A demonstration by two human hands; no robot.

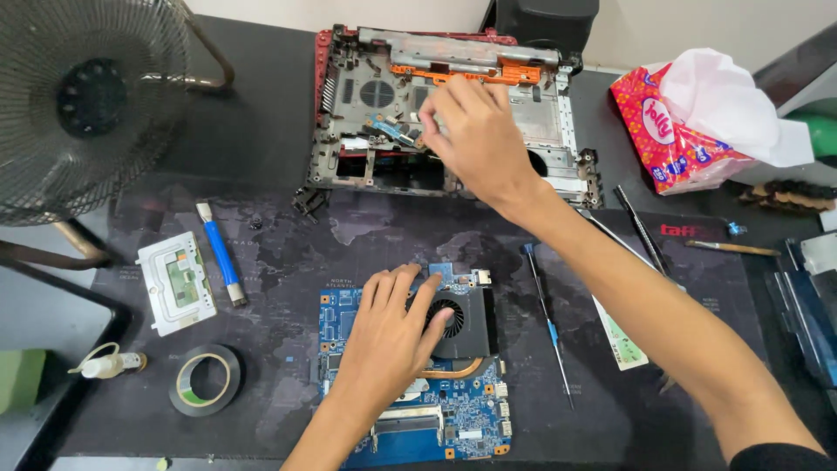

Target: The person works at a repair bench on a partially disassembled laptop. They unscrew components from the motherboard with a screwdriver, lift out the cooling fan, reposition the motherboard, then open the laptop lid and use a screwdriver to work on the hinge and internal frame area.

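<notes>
blue motherboard [475, 427] lengthwise toward viewer under left hand [392, 336]

Repair workbench (gutted laptop chassis [445, 113], screwdriver [547, 324])

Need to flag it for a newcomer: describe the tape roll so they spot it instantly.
Start at the dark desk mat and go to its near-left corner, left of the blue circuit board under the left hand. The tape roll lies flat there: the only ring, black with a pale inner core.
</notes>
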